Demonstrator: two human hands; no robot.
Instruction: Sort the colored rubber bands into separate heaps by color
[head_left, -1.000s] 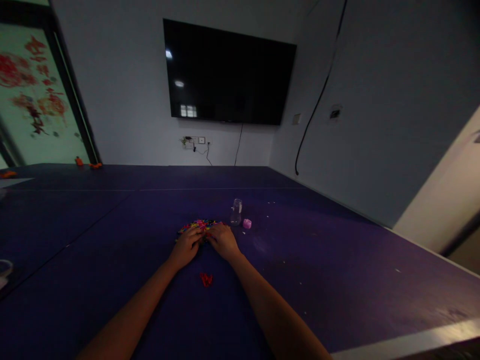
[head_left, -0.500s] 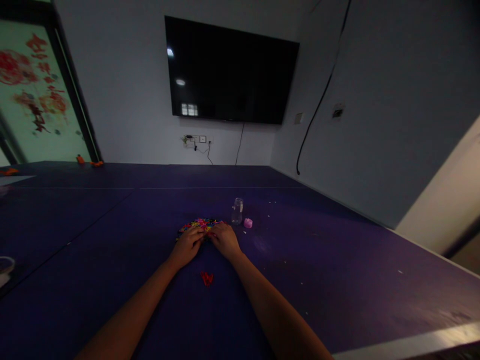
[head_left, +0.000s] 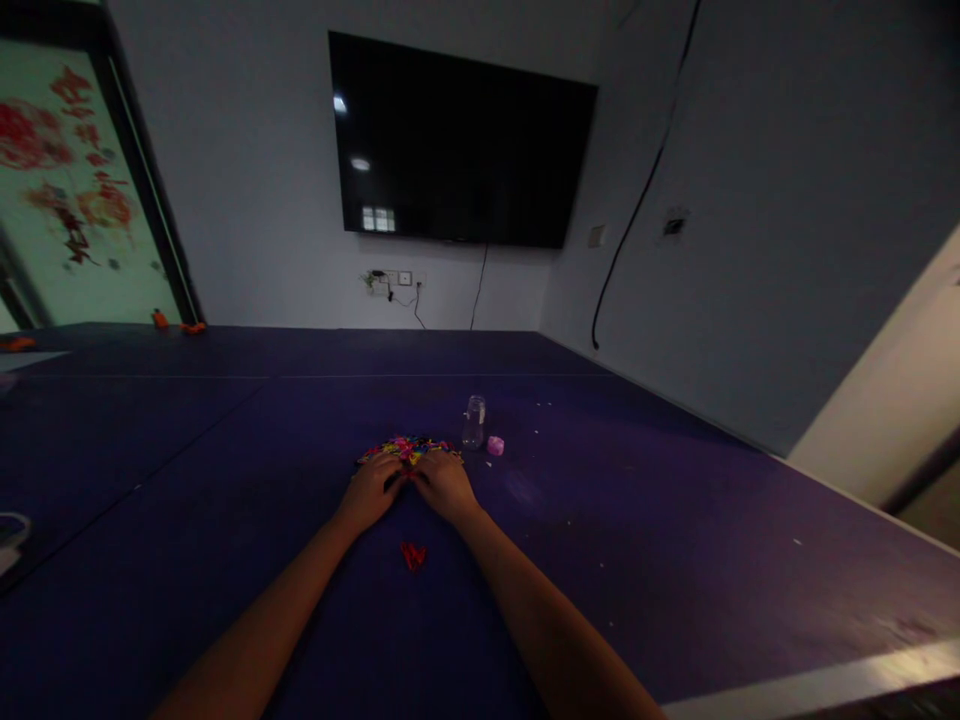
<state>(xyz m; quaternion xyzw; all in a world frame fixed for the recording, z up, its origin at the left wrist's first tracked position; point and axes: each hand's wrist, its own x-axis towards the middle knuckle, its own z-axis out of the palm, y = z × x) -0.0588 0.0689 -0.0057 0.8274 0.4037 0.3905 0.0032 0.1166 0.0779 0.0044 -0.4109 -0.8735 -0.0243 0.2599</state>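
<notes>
A heap of small multicoloured pieces point(head_left: 409, 447), too small to name surely, lies on the purple table point(head_left: 660, 520). At its near edge are my left hand point(head_left: 371, 490) and my right hand point(head_left: 447, 485), fingers curled and fingertips almost meeting. A bit of red shows between the fingertips; what exactly each hand pinches is hidden. Closer to me, between my forearms, is a small cluster of red, thin pieces point(head_left: 413, 556). Beyond my right hand a clear bottle point(head_left: 474, 422) stands upright without a lid, and a pink cap point(head_left: 496, 446) sits beside it.
White scraps point(head_left: 544, 404) are scattered to the right of the bottle. A clear round container point(head_left: 15, 535) is partly visible at the left edge. Orange objects point(head_left: 193, 328) lie at the far left. A television point(head_left: 465, 140) hangs on the wall, with a black cable point(head_left: 637, 205) to its right.
Both hands have drawn slightly toward me, off the heap's middle to its near edge, uncovering more of the coloured pieces. The bottle, cap and red cluster stay put.
</notes>
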